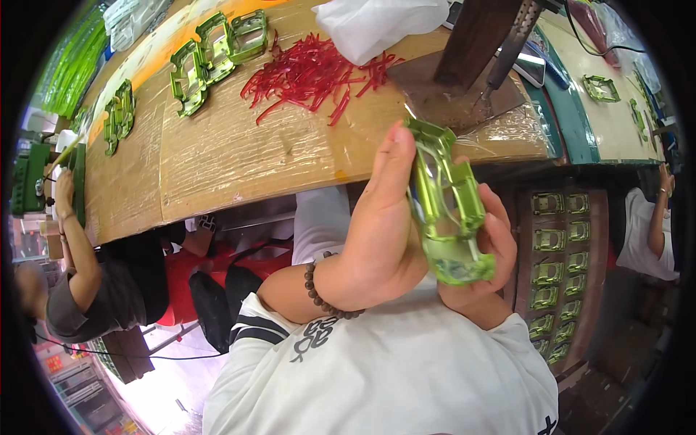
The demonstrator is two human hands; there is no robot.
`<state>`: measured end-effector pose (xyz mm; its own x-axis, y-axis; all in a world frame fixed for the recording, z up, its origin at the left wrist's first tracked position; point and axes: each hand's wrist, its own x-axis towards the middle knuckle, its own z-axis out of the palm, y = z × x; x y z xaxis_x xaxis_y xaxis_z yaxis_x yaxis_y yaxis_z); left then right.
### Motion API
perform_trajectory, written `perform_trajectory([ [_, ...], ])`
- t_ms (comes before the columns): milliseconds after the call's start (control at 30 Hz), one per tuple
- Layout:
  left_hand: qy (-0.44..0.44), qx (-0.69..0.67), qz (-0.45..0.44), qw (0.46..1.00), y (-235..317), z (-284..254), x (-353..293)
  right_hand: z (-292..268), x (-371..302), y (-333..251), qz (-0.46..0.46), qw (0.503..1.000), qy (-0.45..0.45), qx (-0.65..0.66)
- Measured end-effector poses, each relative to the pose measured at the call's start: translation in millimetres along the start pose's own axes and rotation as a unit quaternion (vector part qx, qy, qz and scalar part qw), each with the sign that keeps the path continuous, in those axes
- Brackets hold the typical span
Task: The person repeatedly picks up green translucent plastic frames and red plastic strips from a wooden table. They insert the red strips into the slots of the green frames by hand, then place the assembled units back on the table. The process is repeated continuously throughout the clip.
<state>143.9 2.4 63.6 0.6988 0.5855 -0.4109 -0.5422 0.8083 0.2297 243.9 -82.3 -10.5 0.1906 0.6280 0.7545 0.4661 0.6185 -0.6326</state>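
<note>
Between my two hands, above the near table edge, is a shiny green toy car body shell (448, 199), tilted upright with window openings in it. My left hand (380, 232) is pressed along its left side, thumb pointing up. Around the lower right side curl the fingers of my right hand (500, 246). Parts of the fingers are hidden behind the shell. More green shells (190, 76) stand on the table (217, 159), and a heap of thin red plastic strips (312, 76) lies beyond my hands.
A dark upright stand with a metal rod (500, 65) is fixed on a plate beyond my hands. A white plastic bag (377, 29) lies beside it. At right, a brown board (594, 275) carries rows of green shells. Co-workers sit at left (101, 297) and far right (652, 225).
</note>
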Motion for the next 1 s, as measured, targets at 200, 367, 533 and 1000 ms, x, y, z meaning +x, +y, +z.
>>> perform_trajectory([
  [200, -0.017, 0.073, 0.03, 0.997, -3, 3, 12, -14, 25, -12, 0.216, 0.737, 0.106, 0.632],
  [367, -0.02, 0.139, 0.135, 0.981, -3, 10, 18, -6, 28, -1, 0.122, 0.907, 0.114, 0.386],
  [533, -0.073, 0.196, 0.251, 0.945, -2, 3, 34, 1, 37, 7, 0.158, 0.957, 0.194, 0.149],
  [1000, -0.28, 0.369, 0.3, 0.834, 20, -18, 51, -37, 65, 38, 0.17, 0.941, 0.22, 0.194],
])
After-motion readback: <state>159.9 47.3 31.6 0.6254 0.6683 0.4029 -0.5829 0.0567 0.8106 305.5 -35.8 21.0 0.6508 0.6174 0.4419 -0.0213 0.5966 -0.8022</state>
